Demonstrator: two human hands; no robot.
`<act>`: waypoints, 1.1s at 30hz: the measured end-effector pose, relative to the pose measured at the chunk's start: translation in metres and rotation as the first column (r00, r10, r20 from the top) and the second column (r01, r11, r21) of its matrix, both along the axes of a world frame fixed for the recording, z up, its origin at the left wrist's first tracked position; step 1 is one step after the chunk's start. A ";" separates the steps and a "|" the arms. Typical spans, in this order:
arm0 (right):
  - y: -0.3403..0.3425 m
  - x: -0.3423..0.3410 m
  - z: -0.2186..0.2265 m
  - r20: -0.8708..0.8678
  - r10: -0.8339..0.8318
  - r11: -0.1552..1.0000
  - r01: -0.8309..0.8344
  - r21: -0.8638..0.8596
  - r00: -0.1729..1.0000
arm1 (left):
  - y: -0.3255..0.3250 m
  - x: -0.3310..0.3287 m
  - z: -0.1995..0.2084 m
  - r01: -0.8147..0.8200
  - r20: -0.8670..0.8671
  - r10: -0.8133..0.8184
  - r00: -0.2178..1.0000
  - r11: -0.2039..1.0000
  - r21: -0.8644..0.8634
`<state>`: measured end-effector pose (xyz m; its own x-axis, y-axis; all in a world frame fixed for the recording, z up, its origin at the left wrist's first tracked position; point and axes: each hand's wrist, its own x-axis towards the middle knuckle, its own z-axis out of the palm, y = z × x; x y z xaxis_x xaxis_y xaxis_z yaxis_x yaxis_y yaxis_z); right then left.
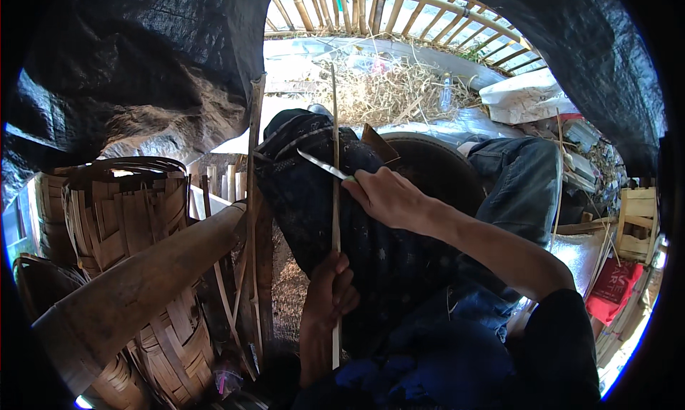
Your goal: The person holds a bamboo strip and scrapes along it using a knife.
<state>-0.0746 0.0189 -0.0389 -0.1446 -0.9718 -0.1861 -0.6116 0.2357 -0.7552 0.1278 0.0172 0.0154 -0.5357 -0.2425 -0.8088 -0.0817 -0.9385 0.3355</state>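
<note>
A long, narrow bamboo strip (336,217) runs upright through the picture, over a dark cloth (296,189) on my leg. My left hand (332,287) is wrapped round its lower part, and the strip's end shows below my fist. Higher up, my right hand (389,196) grips a knife (325,165); most of the handle is hidden in my fingers. The pale blade points to the upper left and crosses the strip; I cannot tell whether its edge touches it.
Woven bamboo baskets (128,217) and a thick bamboo pole (143,289) stand on the left. Ahead lie a heap of shavings (378,89) and a clear bottle (446,93) before a bamboo fence (399,11). Black sheeting (157,46) hangs above. A red bag (614,289) lies right.
</note>
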 end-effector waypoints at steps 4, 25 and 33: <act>-0.013 -0.016 0.002 0.024 -0.071 0.997 0.072 -0.033 0.997 | -0.003 0.001 -0.002 -0.042 -0.059 0.043 0.997 0.999 0.024; -0.009 -0.037 -0.010 -0.107 -0.139 0.990 0.135 -0.040 0.985 | 0.003 -0.011 0.007 0.008 0.039 -0.005 0.999 0.999 -0.054; 0.019 -0.055 0.020 0.020 -0.036 0.989 0.039 -0.145 0.999 | 0.004 -0.023 0.012 0.051 0.127 -0.034 0.991 0.990 -0.130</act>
